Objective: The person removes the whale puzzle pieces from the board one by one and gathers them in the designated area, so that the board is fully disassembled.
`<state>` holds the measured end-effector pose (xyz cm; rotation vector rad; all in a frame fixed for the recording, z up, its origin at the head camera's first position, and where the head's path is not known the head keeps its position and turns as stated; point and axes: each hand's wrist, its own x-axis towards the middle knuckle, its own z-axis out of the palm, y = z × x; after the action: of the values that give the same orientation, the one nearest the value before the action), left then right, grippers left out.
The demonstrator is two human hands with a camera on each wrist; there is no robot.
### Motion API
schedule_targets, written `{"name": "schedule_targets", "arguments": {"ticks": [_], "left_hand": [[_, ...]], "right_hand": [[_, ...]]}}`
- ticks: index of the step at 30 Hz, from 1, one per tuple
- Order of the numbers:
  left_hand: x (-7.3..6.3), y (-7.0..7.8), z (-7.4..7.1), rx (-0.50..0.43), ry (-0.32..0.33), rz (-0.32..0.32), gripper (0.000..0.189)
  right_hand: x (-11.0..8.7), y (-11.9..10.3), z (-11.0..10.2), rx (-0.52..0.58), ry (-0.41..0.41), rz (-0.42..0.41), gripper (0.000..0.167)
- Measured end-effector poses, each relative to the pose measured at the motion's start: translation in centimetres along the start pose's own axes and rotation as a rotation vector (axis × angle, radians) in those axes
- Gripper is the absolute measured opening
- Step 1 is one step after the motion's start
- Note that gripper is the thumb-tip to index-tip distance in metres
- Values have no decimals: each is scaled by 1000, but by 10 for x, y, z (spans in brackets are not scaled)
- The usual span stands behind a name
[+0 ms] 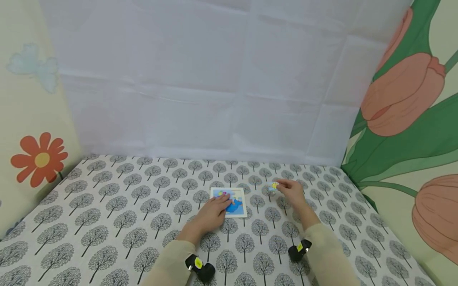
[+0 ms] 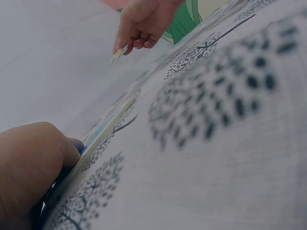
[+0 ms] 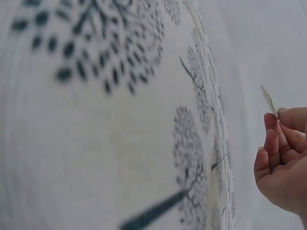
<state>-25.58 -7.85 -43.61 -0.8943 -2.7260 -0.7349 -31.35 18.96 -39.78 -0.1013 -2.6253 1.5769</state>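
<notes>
A small jigsaw puzzle in a white frame lies on the table, its picture mostly blue. My left hand rests on its left half, fingers laid over the picture; the part beneath them is hidden. In the left wrist view the thumb is at the frame's edge. Off to the right, my right hand pinches a thin puzzle piece, yellow and light blue, between thumb and fingertips. The right wrist view shows this piece edge-on, held up above the cloth.
The tablecloth is white with dark printed trees. Behind the table hangs a creased white sheet. Walls with painted flowers stand on either side. A black wrist camera is worn on each forearm.
</notes>
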Motion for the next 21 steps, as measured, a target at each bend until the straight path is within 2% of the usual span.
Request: {"name": "schedule_targets", "arguments": {"ticks": [8, 16, 21], "left_hand": [[0, 0, 0, -4, -4, -6, 36], [0, 1, -1, -12, -4, -11, 35], [1, 1, 0, -9, 2, -16, 35]], "right_hand": [[0, 14, -17, 18, -1, -40, 29], [5, 27, -33, 9, 11, 8, 30], [6, 28, -41, 20, 32, 28, 31]]}}
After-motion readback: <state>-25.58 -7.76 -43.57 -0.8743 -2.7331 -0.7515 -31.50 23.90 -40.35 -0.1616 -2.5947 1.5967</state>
